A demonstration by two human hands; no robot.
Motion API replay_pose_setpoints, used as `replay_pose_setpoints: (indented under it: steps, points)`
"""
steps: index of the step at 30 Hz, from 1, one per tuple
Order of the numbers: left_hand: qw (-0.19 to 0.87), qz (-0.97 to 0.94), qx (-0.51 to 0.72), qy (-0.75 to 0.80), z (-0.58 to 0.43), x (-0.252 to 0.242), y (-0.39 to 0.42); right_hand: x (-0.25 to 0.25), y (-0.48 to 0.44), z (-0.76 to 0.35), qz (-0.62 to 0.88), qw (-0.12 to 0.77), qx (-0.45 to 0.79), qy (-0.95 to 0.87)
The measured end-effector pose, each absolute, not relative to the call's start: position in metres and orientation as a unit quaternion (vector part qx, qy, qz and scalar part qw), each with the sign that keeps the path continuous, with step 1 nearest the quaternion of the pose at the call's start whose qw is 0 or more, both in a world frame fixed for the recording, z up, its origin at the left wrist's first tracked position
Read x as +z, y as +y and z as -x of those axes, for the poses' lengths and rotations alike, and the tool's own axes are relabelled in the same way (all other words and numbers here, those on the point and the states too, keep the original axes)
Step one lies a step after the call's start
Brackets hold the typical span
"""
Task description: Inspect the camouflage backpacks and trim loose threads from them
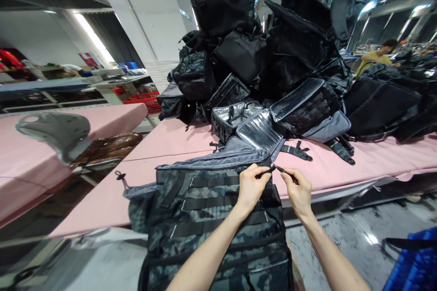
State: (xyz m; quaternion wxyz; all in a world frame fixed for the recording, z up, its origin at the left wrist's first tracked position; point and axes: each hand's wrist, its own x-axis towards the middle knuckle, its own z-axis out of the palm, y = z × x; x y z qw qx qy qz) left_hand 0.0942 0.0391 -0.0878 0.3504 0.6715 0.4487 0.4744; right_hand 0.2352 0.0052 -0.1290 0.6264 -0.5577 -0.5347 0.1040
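Observation:
In front of me a dark camouflage backpack (211,204) with black webbing bands lies on the pink-covered table, its grey-lined flap folded open at the far end. By the backpack's upper right corner, my left hand (251,185) pinches a short black strap (268,170). My right hand (299,191) is closed around a slim dark pointed tool (280,169), perhaps thread snips; most of it is hidden in the fingers. The tool's tip points left, very close to the strap end; I cannot tell whether they touch.
Beyond the backpack, several black and camouflage bags (239,54) are heaped high on the pink table (143,150). One open bag (235,116) shows silver lining. A grey chair (56,132) stands left, blue quilted material (414,259) lower right. A person (375,58) sits far right.

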Motion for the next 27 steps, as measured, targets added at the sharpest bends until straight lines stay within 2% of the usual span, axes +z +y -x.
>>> replay_pose_setpoints:
  steps: [3,8,13,20,27]
  points:
    - [0.296,-0.697,0.475,0.447,-0.094,-0.091,0.037,-0.126,0.004,-0.240,0.570,0.631,0.087,-0.520]
    - [0.273,-0.712,0.466,0.448,-0.096,-0.092,0.038,-0.129,0.001,-0.245,0.552,0.586,0.016,-0.593]
    - [0.233,-0.734,0.459,0.444,-0.095,-0.092,0.036,-0.125,-0.002,-0.249,0.554,0.587,-0.030,-0.589]
    - [0.166,-0.765,0.438,0.442,-0.093,-0.096,0.034,-0.110,-0.009,-0.258,0.548,0.497,-0.133,-0.659]
    - [0.132,-0.780,0.425,0.440,-0.093,-0.095,0.035,-0.104,-0.013,-0.262,0.540,0.466,-0.156,-0.683]
